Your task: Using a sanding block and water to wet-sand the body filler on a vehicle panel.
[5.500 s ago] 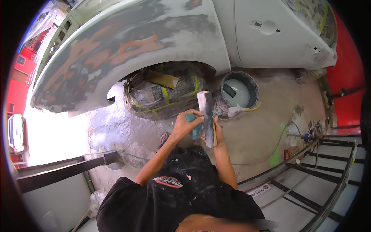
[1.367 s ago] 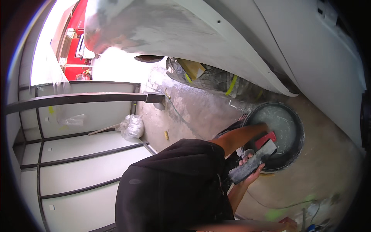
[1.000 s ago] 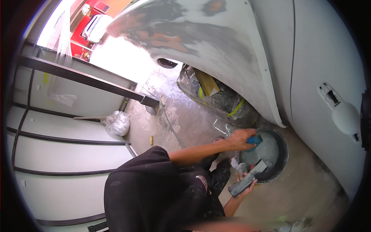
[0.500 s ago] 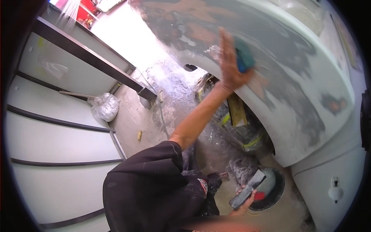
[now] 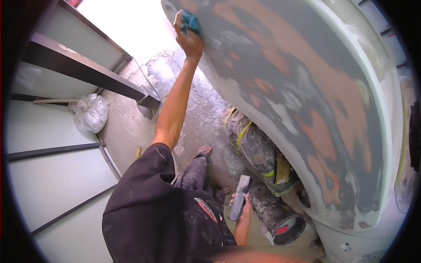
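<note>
My left hand (image 5: 189, 41) reaches out far with its fingers closed round a crumpled teal cloth (image 5: 190, 22). The cloth is at the far edge of a curved car body panel (image 5: 280, 65), which is patched in grey, white and reddish brown. Lower down, near my body, my right hand (image 5: 244, 209) grips a long grey sanding block (image 5: 240, 197), held tilted upright and apart from the panel.
A plastic-wrapped wheel (image 5: 252, 144) with yellow tape sits under the panel. Near my right hand lies a dark, dusty bucket (image 5: 287, 239) with a red piece (image 5: 282, 229) in it. At left are a dark metal beam (image 5: 87, 70), wall panels and a clear plastic bag (image 5: 91, 113).
My left hand has moved with the cloth along the panel, to the left and farther away. The view has shifted, showing more of the patched surface. My right hand still holds the sanding block.
</note>
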`<state>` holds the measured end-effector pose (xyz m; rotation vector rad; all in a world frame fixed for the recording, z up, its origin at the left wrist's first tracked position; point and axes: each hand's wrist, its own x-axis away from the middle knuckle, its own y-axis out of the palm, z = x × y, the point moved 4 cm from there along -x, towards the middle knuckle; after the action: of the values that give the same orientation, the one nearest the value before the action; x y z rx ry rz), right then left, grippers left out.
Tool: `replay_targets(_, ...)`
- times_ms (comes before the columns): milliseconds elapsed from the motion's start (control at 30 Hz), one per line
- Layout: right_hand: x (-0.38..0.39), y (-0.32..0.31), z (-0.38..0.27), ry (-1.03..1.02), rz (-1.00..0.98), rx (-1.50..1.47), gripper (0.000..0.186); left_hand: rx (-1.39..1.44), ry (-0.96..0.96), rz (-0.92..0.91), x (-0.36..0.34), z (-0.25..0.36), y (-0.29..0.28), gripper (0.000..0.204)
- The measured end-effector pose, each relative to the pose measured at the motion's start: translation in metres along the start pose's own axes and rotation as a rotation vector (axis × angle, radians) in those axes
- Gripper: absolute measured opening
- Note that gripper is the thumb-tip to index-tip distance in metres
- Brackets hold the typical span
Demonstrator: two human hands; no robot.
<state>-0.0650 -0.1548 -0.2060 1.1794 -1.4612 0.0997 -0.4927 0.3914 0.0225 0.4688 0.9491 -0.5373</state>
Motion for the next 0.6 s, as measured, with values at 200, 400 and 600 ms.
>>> replay_targets(200,-0.047,0.064,-0.022,0.032,-0.036,0.194,0.063,-0.164,-0.357,0.083,0.026,-0.034,-0.046,0.029)
replay_targets(400,-0.111,0.129,-0.051,-0.006,-0.276,0.091,0.062,0.351,-0.754,-0.631,0.222,0.207,-0.082,0.036)
replay_targets(600,-0.143,0.105,-0.048,-0.17,-0.284,0.087,0.052,0.025,-0.814,-1.139,0.308,0.27,-0.101,0.054)
